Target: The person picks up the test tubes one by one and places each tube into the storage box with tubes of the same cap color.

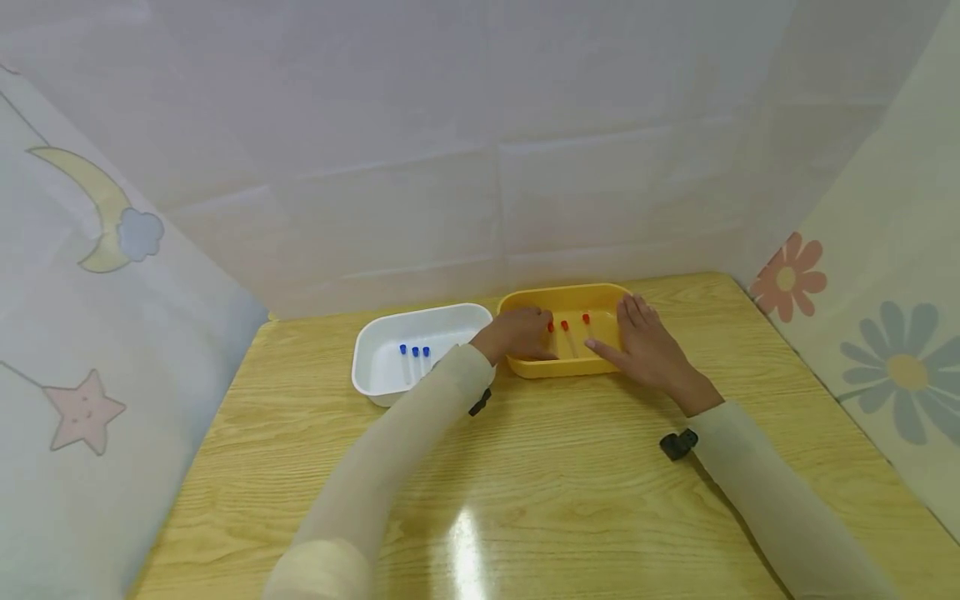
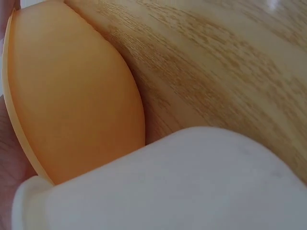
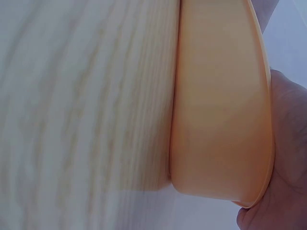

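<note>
A yellow tray [image 1: 570, 367] stands at the back of the table with thin, pale, red-topped tubes [image 1: 571, 342] lying in it. My left hand [image 1: 521, 333] reaches over its left end, with the fingertips beside the leftmost red top [image 1: 551, 327]. Whether they pinch that tube is hidden. On the tray's right end rests my right hand [image 1: 651, 350], fingers extended along the rim and thumb reaching over the inside. In the right wrist view, this hand [image 3: 290, 143] touches the rim of the yellow tray [image 3: 220, 105].
Left of the yellow tray is a white tray [image 1: 362, 367] holding thin blue-topped tubes [image 1: 406, 365]; my left forearm crosses its right front corner. The wooden table [image 1: 570, 475] ends at a pale hanging sheet [image 1: 420, 233] behind the trays. Printed sheets flank both sides.
</note>
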### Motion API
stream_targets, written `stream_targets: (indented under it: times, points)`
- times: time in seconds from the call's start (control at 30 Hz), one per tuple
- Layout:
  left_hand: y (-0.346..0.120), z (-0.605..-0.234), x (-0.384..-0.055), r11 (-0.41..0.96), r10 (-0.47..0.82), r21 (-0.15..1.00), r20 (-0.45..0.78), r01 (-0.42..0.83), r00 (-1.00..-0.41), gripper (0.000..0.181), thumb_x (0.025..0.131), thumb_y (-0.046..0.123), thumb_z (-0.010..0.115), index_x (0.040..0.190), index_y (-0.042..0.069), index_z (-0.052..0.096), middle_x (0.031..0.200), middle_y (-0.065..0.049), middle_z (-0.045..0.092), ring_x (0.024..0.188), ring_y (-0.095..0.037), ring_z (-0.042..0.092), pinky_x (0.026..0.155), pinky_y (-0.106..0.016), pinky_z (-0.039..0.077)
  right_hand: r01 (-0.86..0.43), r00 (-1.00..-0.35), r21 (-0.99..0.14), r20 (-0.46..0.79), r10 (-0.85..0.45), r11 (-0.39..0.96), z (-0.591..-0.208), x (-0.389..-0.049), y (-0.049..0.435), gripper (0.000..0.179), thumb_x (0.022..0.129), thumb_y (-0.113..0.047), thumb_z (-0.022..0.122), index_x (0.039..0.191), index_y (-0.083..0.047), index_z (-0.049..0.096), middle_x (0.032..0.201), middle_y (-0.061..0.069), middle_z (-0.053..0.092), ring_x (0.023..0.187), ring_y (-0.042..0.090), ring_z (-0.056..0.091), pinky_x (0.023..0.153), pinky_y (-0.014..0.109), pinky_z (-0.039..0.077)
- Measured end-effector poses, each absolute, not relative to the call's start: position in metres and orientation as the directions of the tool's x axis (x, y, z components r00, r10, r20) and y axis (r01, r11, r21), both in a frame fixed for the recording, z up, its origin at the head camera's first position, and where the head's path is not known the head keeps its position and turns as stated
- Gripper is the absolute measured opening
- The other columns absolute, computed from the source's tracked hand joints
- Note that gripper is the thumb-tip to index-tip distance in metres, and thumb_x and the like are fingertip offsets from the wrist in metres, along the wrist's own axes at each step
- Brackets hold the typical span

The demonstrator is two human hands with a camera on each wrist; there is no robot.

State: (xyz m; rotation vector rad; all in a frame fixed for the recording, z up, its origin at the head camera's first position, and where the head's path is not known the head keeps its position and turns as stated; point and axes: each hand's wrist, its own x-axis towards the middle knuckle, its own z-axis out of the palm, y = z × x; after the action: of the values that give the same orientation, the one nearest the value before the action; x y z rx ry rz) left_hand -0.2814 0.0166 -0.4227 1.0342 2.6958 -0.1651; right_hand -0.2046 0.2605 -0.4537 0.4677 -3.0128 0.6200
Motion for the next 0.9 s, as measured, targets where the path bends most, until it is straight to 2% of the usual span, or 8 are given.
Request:
stream_targets:
  times: [0.43,0.9]
  points:
    - [0.026,-0.43,-0.281,0.737,0.64,-0.056,-0.263,0.674,-0.722,0.074,0.093,0.063,0.061,0.145,0.011,0.051,0.135,-0.007,0.055,0.124,-0.022,0.054,0.103,-0.038,0.047,-0.302,-0.953,-0.357,0.095,-0.287,0.884,-0.455,-0.204,0.262,0.103,0.101,-0.067,0.04,0.155,0.014,0.007,0.164,0.031,-0.001,0.153,0.045,-0.006,0.122,0.057,0.0]
    - [0.027,-0.429,-0.277,0.741,0.629,-0.065,-0.283,0.669,-0.724,0.068,0.099,0.055,0.058,0.149,0.012,0.046,0.145,-0.01,0.048,0.13,-0.024,0.051,0.105,-0.04,0.046,-0.302,-0.953,-0.361,0.106,-0.283,0.882,-0.455,-0.204,0.262,0.104,0.101,-0.067,0.042,0.155,0.015,0.008,0.164,0.032,0.0,0.153,0.046,-0.002,0.122,0.056,0.001]
